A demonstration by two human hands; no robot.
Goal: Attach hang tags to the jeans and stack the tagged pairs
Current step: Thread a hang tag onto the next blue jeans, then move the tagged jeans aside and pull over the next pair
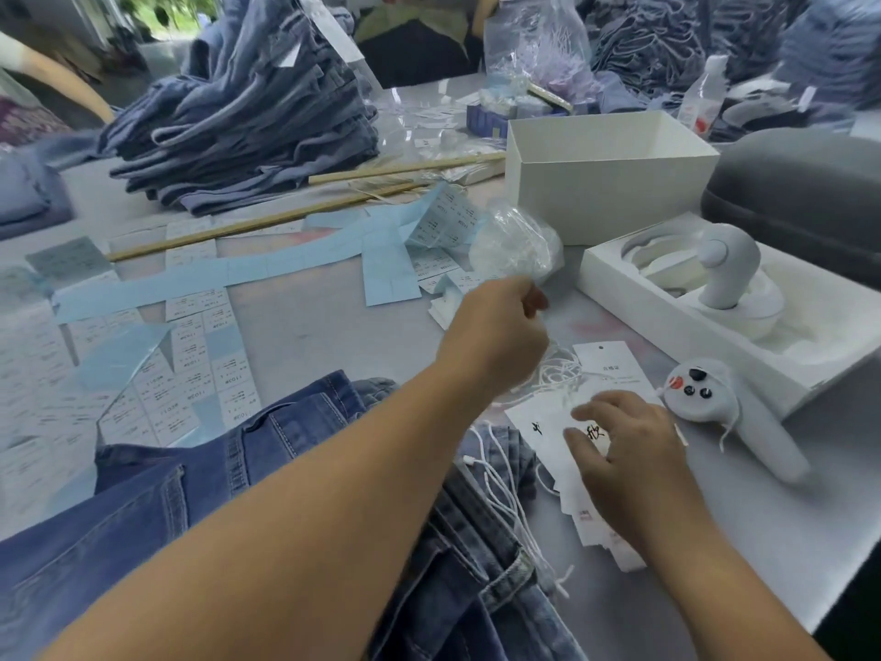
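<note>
Progress, as I read it from my station: a tall stack of folded jeans (248,116) at the far left of the tabletop (333,336) carries white tags, so I judge a good share already tagged. The pair in hand is not yet tagged; I can't count what is left.

1. Tabletop: pale grey, smooth, crowded edge to edge.
2. Stack of folded jeans: soft, washed grey-blue denim, slumped layers.
3. Current jeans (200,498): darker blue denim with pale stitching, spread over the near edge under my arms; the waistband lies toward the near right.
4. Grey case (801,183), far right: rounded, matte shell.
5. White box (605,202): stiff card, open top, rectangular.
6. Moulded white tray (619,283) holding a pale controller (729,269); a second controller (715,398) lies loose beside it.
7. Label sheets (190,355): pale blue backing strips and white printed stickers, flat, glossy, strewn across the left half.
8. Hang tags (605,369): thin white card, punched hole, fanned in a heap near the right edge.
9. Clear plastic bag (515,245), crinkled.
10. White strings (500,474): fine cord, looped over the waistband.

Left hand (496,336): fingers curled and pinched at the bag's edge; what it pinches, I cannot tell. Right hand (624,441): fingers spread and relaxed, resting flat on the hang tags.
</note>
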